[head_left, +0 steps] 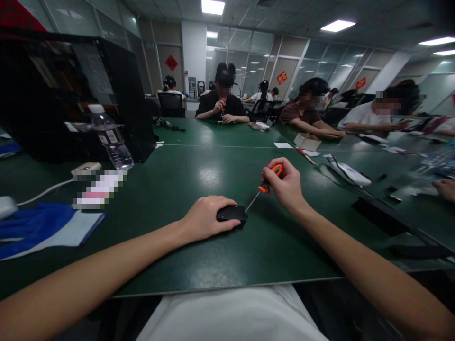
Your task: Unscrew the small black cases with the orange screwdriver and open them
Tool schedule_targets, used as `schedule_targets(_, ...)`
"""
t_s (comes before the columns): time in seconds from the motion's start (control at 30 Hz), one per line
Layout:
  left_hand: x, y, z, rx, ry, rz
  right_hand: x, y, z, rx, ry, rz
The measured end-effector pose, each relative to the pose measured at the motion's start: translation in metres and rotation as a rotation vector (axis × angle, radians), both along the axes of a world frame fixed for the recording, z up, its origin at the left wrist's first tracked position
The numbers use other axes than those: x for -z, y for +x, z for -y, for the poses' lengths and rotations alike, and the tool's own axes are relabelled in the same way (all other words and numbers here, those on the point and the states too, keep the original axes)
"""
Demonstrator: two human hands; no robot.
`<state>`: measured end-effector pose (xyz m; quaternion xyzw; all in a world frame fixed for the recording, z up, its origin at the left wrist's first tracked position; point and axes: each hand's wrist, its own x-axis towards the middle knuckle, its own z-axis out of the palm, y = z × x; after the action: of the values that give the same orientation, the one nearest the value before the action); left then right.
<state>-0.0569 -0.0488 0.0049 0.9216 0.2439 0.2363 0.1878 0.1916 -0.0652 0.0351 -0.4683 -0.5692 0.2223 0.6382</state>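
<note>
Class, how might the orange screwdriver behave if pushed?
The screwdriver is probably stiff, given its straight, thin shaft. The bulkier handle in the right hand likely makes that end heavier; its rounded outline might let it roll.

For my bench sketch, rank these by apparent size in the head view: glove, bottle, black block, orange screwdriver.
1. Glove
2. Bottle
Unranked: black block and orange screwdriver; both smaller, but partly covered.

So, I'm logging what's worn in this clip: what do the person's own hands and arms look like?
The left hand and right hand are ungloved, with no ring or watch visible. Both forearms are bare; no sleeves, cables or markings show.
</note>
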Motion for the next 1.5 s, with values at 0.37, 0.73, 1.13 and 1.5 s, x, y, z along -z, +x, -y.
schedule_targets(0.37,0.001,-0.001,0.0,0.004,0.0,0.004,-0.001,0.001,0.0,0.033,0.004,0.022)
schedule_targets(0.73,0.001,-0.001,0.001,-0.023,-0.037,0.015,0.0,-0.005,0.001,0.018,-0.03,-0.012)
schedule_targets(1.13,0.0,-0.002,0.001,-0.029,-0.044,0.02,0.002,0.003,-0.002,0.048,0.004,0.022)
schedule_targets(1.5,-0.002,-0.001,0.002,-0.011,-0.02,0.013,0.0,0.004,-0.005,0.078,0.011,-0.024)
